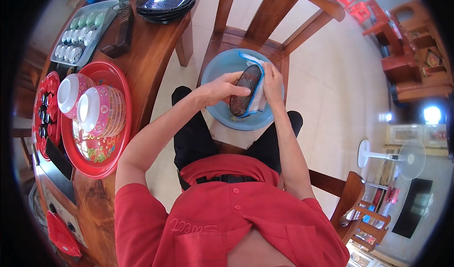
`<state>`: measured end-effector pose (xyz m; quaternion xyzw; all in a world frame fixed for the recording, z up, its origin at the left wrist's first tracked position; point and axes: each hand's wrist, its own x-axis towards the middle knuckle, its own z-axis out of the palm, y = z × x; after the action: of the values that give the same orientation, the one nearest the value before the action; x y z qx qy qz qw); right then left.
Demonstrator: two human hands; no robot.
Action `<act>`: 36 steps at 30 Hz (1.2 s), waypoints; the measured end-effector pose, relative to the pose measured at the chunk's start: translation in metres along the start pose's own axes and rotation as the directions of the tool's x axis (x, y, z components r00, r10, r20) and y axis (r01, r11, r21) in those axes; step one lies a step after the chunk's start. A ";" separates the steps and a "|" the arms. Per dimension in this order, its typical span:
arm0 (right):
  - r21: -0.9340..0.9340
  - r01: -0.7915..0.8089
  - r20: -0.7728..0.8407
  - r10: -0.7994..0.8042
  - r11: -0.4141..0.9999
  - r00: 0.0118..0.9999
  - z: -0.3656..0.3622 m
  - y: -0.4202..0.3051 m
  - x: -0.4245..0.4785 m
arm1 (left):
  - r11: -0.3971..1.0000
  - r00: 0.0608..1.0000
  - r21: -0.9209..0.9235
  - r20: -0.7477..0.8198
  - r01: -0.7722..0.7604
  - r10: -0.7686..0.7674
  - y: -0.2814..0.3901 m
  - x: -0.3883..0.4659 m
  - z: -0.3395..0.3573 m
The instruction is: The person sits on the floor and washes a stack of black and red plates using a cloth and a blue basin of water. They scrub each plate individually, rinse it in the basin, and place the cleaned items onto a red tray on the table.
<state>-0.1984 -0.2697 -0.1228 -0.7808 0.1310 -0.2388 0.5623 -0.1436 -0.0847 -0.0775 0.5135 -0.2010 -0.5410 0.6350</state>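
Note:
A dark, translucent oval dish (244, 93) is held tilted above a light blue plastic basin (217, 77). My left hand (227, 87) grips its left side, thumb lying across the dish. At its right edge my right hand (272, 82) presses a white cloth with blue trim (258, 98) against it. The cloth hangs along the dish's right side, and part of it spreads above the basin's far rim. Both hands are over the basin, which rests on the seat of a wooden chair (227, 41) in front of my knees.
On the wooden table (152, 64) at left stand stacked dark plates (165, 4), a dark rectangular container (117, 32), a clear tray of cups (76, 32), and a red round tray (124, 150) bearing upturned patterned bowls (106, 110). A white fan (409, 158) stands at right.

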 end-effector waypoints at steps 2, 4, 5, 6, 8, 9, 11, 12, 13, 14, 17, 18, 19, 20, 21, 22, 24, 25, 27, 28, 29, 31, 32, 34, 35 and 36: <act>0.161 -0.182 -0.040 0.190 0.970 0.981 -0.003 0.007 -0.002 | 0.998 1.000 -0.061 -0.004 0.015 -0.016 0.001 0.001 0.001; 0.440 -0.348 -0.020 0.396 0.828 0.918 -0.002 0.012 -0.004 | 0.994 0.992 -0.042 0.067 -0.103 0.106 -0.010 0.005 -0.001; 0.610 -0.406 0.029 0.493 0.680 0.869 -0.004 0.014 -0.003 | 0.986 0.981 -0.035 0.104 -0.162 0.165 -0.015 0.005 -0.001; 0.750 -0.436 0.094 0.573 0.497 0.814 -0.006 0.016 -0.002 | 0.964 0.952 -0.096 0.157 -0.249 0.262 -0.014 0.005 0.007; 0.681 -0.405 0.017 0.539 0.610 0.842 -0.006 0.030 -0.005 | 0.964 0.963 -0.082 0.066 -0.254 0.260 -0.026 0.011 0.009; 0.637 -0.391 -0.017 0.519 0.664 0.854 -0.006 0.028 -0.007 | 0.963 0.965 -0.079 0.017 -0.258 0.260 -0.031 0.013 0.011; 0.481 -0.342 -0.081 0.429 0.807 0.900 -0.005 0.024 -0.010 | 0.971 0.971 -0.025 0.022 -0.238 0.239 -0.034 0.015 0.007; 0.398 -0.310 -0.106 0.378 0.864 0.920 -0.002 0.017 -0.012 | 0.975 0.976 -0.038 0.015 -0.217 0.218 -0.029 0.013 0.007; 0.315 -0.236 -0.089 0.277 0.919 0.957 0.000 0.011 -0.014 | 0.979 0.980 -0.051 0.009 -0.196 0.197 -0.025 0.011 0.006; 0.232 -0.154 -0.064 0.173 0.960 0.983 0.002 0.006 -0.016 | 0.984 0.986 -0.058 0.001 -0.166 0.167 -0.023 0.010 0.005; -0.008 0.131 0.068 -0.130 0.991 0.989 0.006 -0.011 -0.022 | 0.992 0.994 -0.058 -0.017 -0.109 0.108 -0.020 0.009 0.001; -0.083 0.232 0.127 -0.221 0.969 0.967 0.007 -0.018 -0.025 | 0.993 0.994 -0.045 -0.018 -0.109 0.109 -0.020 0.009 0.000; -0.126 0.318 0.185 -0.292 0.940 0.938 0.013 -0.028 -0.028 | 0.994 0.994 -0.028 -0.024 -0.108 0.107 -0.020 0.008 -0.002; -0.195 0.412 0.244 -0.363 0.890 0.899 0.018 -0.038 -0.033 | 0.995 0.996 0.096 -0.093 -0.009 0.018 -0.019 0.010 -0.007; -0.252 0.503 0.306 -0.425 0.827 0.852 0.023 -0.045 -0.037 | 0.996 0.995 0.091 -0.096 -0.016 0.025 -0.019 0.009 -0.008; -0.295 0.525 0.296 -0.446 0.799 0.845 0.024 -0.045 -0.035 | 0.996 0.994 0.087 -0.101 -0.022 0.031 -0.019 0.007 -0.008; -0.386 0.558 0.278 -0.484 0.735 0.830 0.024 -0.044 -0.027 | 0.989 0.994 0.129 -0.071 -0.077 0.087 -0.011 0.001 -0.002; -0.285 0.450 0.229 -0.396 0.846 0.889 0.021 -0.039 -0.020 | 0.990 0.995 0.118 -0.048 -0.079 0.085 -0.011 0.000 -0.001; -0.055 0.195 0.170 -0.183 0.979 0.968 0.010 -0.017 -0.005 | 0.992 0.996 0.092 -0.001 -0.083 0.084 -0.010 0.001 -0.002; -0.044 0.091 0.147 -0.084 0.995 0.986 0.005 -0.010 -0.003 | 0.994 0.997 0.087 0.042 -0.062 0.058 -0.010 0.002 -0.005; -0.030 -0.014 0.125 0.018 0.999 0.992 0.000 -0.003 -0.002 | 0.998 0.999 0.046 0.031 -0.032 0.031 -0.009 0.003 -0.005; 0.202 -0.264 0.060 0.257 0.943 0.965 -0.006 0.015 0.001 | 0.999 0.999 -0.040 0.016 0.029 -0.028 -0.003 0.003 -0.003; 0.413 -0.376 0.046 0.393 0.830 0.918 -0.009 0.026 0.002 | 1.000 1.000 -0.010 -0.012 0.015 -0.015 0.001 0.003 -0.003; 0.742 -0.473 0.182 0.536 0.475 0.824 -0.008 0.022 0.000 | 0.986 0.985 0.006 0.031 -0.168 0.167 -0.001 0.003 -0.003; 0.748 -0.481 0.184 0.553 0.457 0.813 -0.008 0.023 -0.003 | 0.966 0.965 0.012 0.055 -0.257 0.256 -0.003 0.005 -0.002; 0.755 -0.483 0.179 0.569 0.443 0.802 -0.009 0.026 -0.005 | 0.956 0.955 -0.058 0.069 -0.286 0.290 -0.009 0.008 0.001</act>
<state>-0.2055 -0.2828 -0.1461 -0.3693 0.2798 -0.1233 0.8776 -0.1460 -0.0910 -0.0874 0.4425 -0.2850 -0.4666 0.7109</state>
